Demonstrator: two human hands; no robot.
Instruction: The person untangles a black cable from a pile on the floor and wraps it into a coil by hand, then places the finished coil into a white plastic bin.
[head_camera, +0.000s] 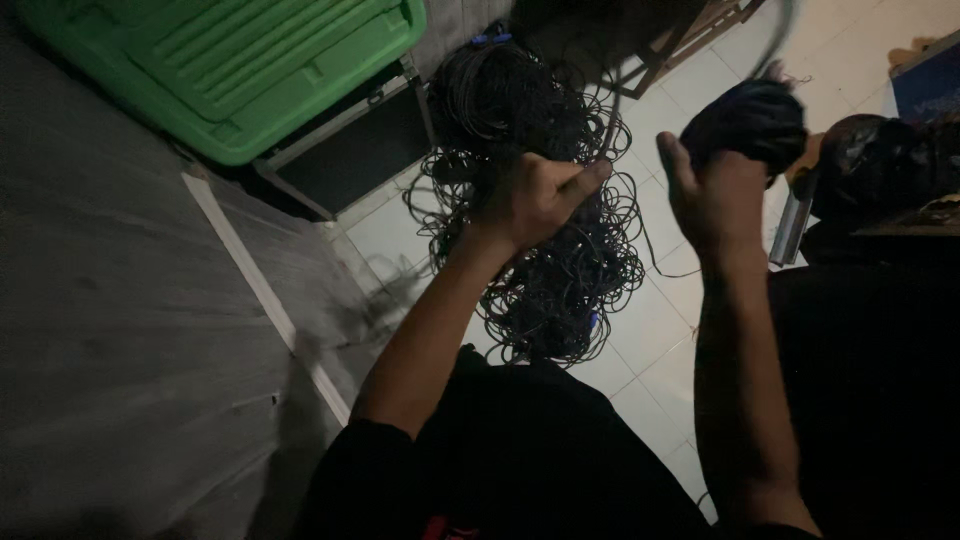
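A big tangled heap of thin black cable (545, 180) lies on the pale tiled floor in front of me. My left hand (535, 200) is raised over the heap, fingers closed around strands of that cable. My right hand (715, 195) is held up to the right, gripping a dark wound bundle of cable (750, 120). A blurred strand runs up from the bundle toward the top edge. Both forearms reach in from the bottom of the view.
A green plastic crate lid (230, 70) rests on a dark metal-framed case (350, 150) at the top left. A grey mat with a white stripe (120, 300) covers the left. A wooden chair frame (690, 40) stands behind the heap. Dark bags (880, 160) sit at the right.
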